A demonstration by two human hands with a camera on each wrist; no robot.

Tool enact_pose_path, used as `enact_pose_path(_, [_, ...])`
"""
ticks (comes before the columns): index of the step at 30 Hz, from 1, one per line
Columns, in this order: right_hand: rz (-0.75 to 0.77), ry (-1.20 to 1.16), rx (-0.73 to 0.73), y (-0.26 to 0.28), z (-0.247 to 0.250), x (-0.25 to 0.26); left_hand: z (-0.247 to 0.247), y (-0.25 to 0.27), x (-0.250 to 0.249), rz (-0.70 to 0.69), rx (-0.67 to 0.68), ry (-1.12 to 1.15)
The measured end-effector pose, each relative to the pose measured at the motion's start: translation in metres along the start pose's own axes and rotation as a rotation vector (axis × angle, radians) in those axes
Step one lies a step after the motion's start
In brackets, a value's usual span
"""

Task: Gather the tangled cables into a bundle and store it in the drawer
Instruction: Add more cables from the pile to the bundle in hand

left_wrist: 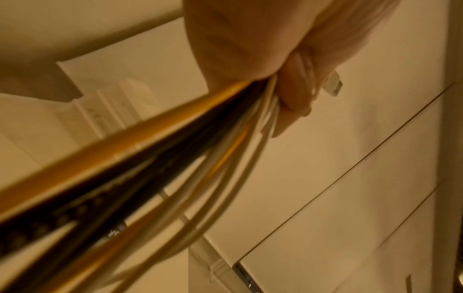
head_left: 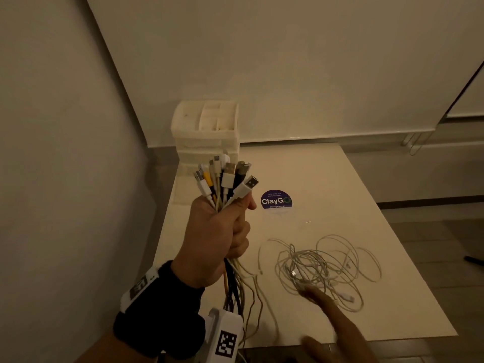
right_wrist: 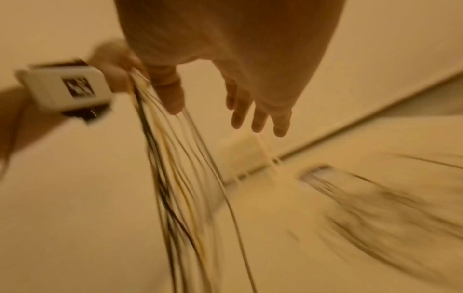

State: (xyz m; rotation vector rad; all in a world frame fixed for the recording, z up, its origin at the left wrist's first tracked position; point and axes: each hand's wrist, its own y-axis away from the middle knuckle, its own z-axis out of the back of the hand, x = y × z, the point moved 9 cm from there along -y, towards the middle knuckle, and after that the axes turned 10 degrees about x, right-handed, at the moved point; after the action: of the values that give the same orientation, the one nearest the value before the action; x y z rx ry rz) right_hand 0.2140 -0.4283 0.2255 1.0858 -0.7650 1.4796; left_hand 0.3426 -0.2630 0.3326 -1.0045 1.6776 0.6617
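Note:
My left hand (head_left: 222, 231) is raised above the table's left side and grips a bunch of cables (head_left: 225, 179), white, black and yellow, with their plugs fanned out above the fist. Their cords (left_wrist: 175, 158) hang down below the fist toward the table's near edge. A loose tangle of white cables (head_left: 322, 263) lies on the table at centre right. My right hand (head_left: 327, 310), blurred, has straight spread fingers (right_wrist: 258, 119) reaching over the near side of that tangle and holds nothing. A white drawer unit (head_left: 207, 132) stands at the table's far left corner.
The white table (head_left: 340, 184) meets the wall on the left and behind. A round purple ClayGo sticker (head_left: 275, 200) sits on it mid-table. Floor lies beyond the table's right edge, with a dark object (head_left: 474, 259) on it.

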Motion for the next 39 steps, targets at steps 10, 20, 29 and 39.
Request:
enact_pose_path(10, [0.067, -0.189, 0.407, -0.096, -0.121, 0.037, -0.005, 0.023, -0.001, -0.016, -0.009, -0.028])
enact_pose_path(20, [-0.168, -0.161, 0.479, -0.091, -0.135, -0.058, -0.014, 0.014, -0.002, -0.068, 0.027, 0.066])
enact_pose_path(29, [-0.288, -0.159, 0.556, -0.089, -0.134, -0.095, -0.016, 0.007, 0.026, 0.087, -0.003, 0.243])
enact_pose_path(39, [-0.357, -0.087, 0.5, -0.094, -0.137, -0.112, 0.004, -0.005, 0.031, 0.077, -0.182, 0.164])
